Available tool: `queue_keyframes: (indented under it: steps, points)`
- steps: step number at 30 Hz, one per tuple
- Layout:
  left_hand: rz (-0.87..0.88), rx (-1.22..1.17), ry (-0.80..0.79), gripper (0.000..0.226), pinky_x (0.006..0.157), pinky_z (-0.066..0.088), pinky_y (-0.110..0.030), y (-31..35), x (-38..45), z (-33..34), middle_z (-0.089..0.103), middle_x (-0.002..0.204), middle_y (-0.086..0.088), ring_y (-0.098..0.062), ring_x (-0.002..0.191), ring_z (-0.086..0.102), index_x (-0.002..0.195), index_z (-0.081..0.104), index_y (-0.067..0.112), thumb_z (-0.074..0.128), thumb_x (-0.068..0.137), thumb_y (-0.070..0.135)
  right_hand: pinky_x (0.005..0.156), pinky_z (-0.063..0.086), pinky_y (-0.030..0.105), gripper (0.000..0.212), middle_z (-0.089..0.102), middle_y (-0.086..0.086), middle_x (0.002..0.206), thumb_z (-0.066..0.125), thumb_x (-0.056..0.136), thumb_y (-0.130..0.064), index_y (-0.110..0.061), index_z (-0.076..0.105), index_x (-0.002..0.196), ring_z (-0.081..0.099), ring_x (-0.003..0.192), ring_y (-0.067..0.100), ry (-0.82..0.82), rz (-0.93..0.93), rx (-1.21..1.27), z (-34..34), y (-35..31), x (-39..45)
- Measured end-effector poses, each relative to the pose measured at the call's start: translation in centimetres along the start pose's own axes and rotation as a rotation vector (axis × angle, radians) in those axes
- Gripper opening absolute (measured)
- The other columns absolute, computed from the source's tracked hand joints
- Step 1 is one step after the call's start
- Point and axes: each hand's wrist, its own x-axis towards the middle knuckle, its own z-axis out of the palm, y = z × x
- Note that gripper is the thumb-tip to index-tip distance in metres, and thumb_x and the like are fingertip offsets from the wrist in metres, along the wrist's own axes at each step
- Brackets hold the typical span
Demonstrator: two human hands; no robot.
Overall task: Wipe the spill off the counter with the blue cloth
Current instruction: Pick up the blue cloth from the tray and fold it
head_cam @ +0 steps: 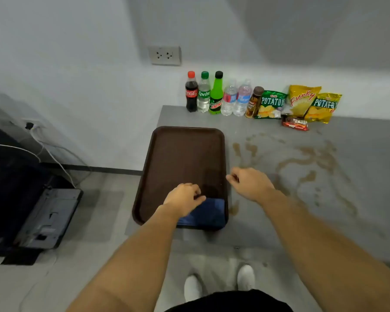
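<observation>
A folded blue cloth (208, 212) lies in the near right corner of a brown tray (182, 158) on the grey counter (358, 199). My left hand (185, 198) rests on the cloth's left part, fingers curled down onto it. My right hand (250, 182) hovers at the tray's right edge, fingers loosely curled, holding nothing. A brown spill (311, 163) spreads in streaks and drops across the counter to the right of the tray.
Several drink bottles (214, 95) and snack bags (302, 102) stand along the wall at the back of the counter. A wall socket (164, 55) is above. A dark machine (45, 219) with cables sits on the floor at left. My white shoes (218, 282) show below.
</observation>
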Motion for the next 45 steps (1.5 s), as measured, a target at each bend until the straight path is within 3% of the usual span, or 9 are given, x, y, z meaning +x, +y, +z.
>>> queue_keyframes:
  steps: [6,15,21,29,32,34,37,41,45]
  points:
    - [0.063,0.231,-0.049,0.052,0.098,0.042,-0.042,-0.4,-0.3,1.6,0.055,0.127,-0.002,-0.026,0.118,0.051,0.131,0.056,0.026,0.061,0.093,0.061,0.064,0.043,0.036,0.030,0.051,-0.004,0.070,0.042,0.105,-0.048,-0.025,0.050,0.087,0.064,0.079,0.032,-0.022,0.037,0.038,1.2,0.0,0.1]
    - [0.244,0.251,-0.136,0.030,0.095,0.048,-0.046,-0.3,-0.6,1.3,0.053,0.125,-0.006,-0.029,0.110,0.058,0.126,0.051,0.021,0.056,0.103,0.039,0.067,0.051,0.038,0.034,0.059,-0.004,0.071,0.041,0.105,-0.050,-0.023,0.058,0.093,0.061,0.072,0.024,-0.023,0.082,0.059,1.5,0.7,0.2]
    - [0.187,0.039,-0.050,0.023,0.071,0.044,-0.036,-0.2,0.0,-0.1,0.069,0.100,-0.006,-0.021,0.081,0.063,0.123,0.043,0.028,0.052,0.105,0.041,0.077,0.054,0.044,0.039,0.067,0.010,0.087,0.042,0.105,-0.049,-0.016,0.062,0.099,0.063,0.083,0.034,-0.019,0.112,0.156,1.6,-0.4,0.1]
    - [0.005,-0.465,0.201,0.033,0.074,0.052,-0.032,2.7,1.5,-1.7,0.069,0.113,0.001,-0.017,0.094,0.067,0.133,0.049,0.024,0.053,0.105,0.041,0.099,0.051,0.048,0.066,0.074,0.014,0.105,0.030,0.104,-0.064,-0.010,0.067,0.108,0.068,0.101,0.033,-0.104,0.331,0.624,2.6,-2.4,0.7]
    - [-0.055,-0.643,0.238,0.035,0.078,0.048,-0.027,4.3,2.2,-1.7,0.066,0.118,0.000,-0.015,0.102,0.064,0.135,0.050,0.017,0.054,0.106,0.037,0.096,0.055,0.044,0.078,0.073,0.011,0.095,0.030,0.097,-0.074,-0.007,0.069,0.103,0.070,0.093,0.028,-0.132,0.423,0.856,2.8,-3.4,1.2]
    - [-0.090,-0.739,0.231,0.035,0.083,0.050,-0.030,5.3,2.5,-1.4,0.065,0.119,-0.002,-0.017,0.105,0.064,0.134,0.051,0.014,0.053,0.106,0.036,0.087,0.055,0.040,0.072,0.069,0.006,0.093,0.035,0.098,-0.072,-0.007,0.066,0.105,0.066,0.089,0.024,-0.083,0.459,0.966,3.0,-3.9,1.4]
    - [-0.159,-0.867,0.180,0.033,0.080,0.051,-0.032,6.7,2.8,-0.7,0.065,0.115,-0.003,-0.017,0.102,0.065,0.131,0.051,0.014,0.053,0.107,0.037,0.081,0.043,0.032,0.053,0.062,-0.002,0.110,0.044,0.103,-0.057,-0.011,0.060,0.125,0.062,0.103,0.023,0.083,0.465,0.975,3.4,-4.0,1.4]
    - [-0.165,-0.878,0.117,0.029,0.073,0.050,-0.029,7.6,2.6,0.2,0.068,0.111,-0.002,-0.016,0.098,0.067,0.124,0.056,0.017,0.057,0.104,0.038,0.074,0.041,0.029,0.026,0.061,-0.005,0.093,0.049,0.105,-0.041,-0.017,0.056,0.105,0.061,0.092,0.019,0.266,0.486,0.927,3.8,-3.2,0.7]
    - [-0.156,-0.813,0.032,0.035,0.062,0.058,-0.030,7.5,2.2,0.9,0.070,0.105,-0.002,-0.018,0.092,0.069,0.113,0.062,0.018,0.051,0.104,0.050,0.063,0.040,0.024,0.025,0.059,-0.007,0.084,0.047,0.107,-0.039,-0.019,0.054,0.093,0.058,0.077,0.009,0.358,0.480,0.896,4.0,-2.0,-0.7]
